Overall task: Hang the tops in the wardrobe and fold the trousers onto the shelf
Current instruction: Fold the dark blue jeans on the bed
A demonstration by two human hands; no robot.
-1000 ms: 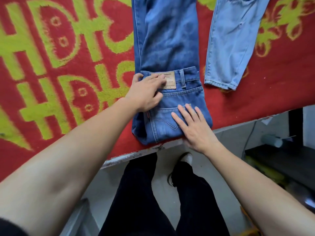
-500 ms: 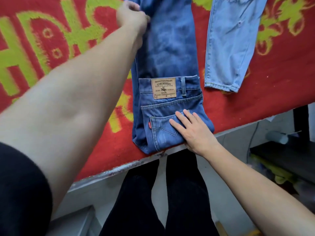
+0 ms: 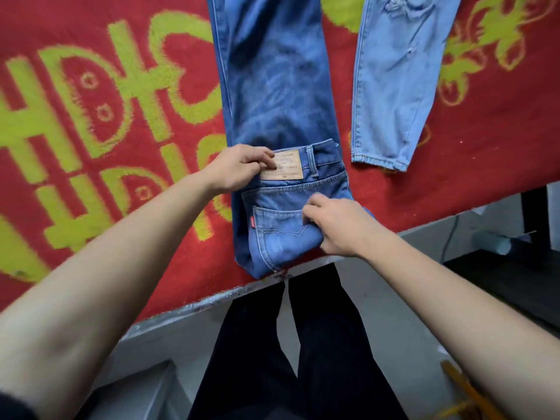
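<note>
Two hands work on the dark blue jeans [image 3: 272,86]. The left hand [image 3: 239,169] curls its fingers [image 3: 260,156] together over the waistband, clamped on the denim at the edge of the tan leather patch [image 3: 285,166]. The right hand [image 3: 339,227] bends its fingers [image 3: 312,207] tightly on the fabric at the right side, beside the back pocket [image 3: 277,234]. These jeans lie lengthwise on the bench, the waist end near its front edge [image 3: 188,310]. Just to their right, not touching, lies a pair of light blue jeans [image 3: 394,86]. A red rug [image 3: 121,207] with yellow-green figures covers the bench. Below stand the person's black trousers [image 3: 257,359] on a pale floor [image 3: 394,313], with dark furniture [image 3: 515,277] at the right.
</note>
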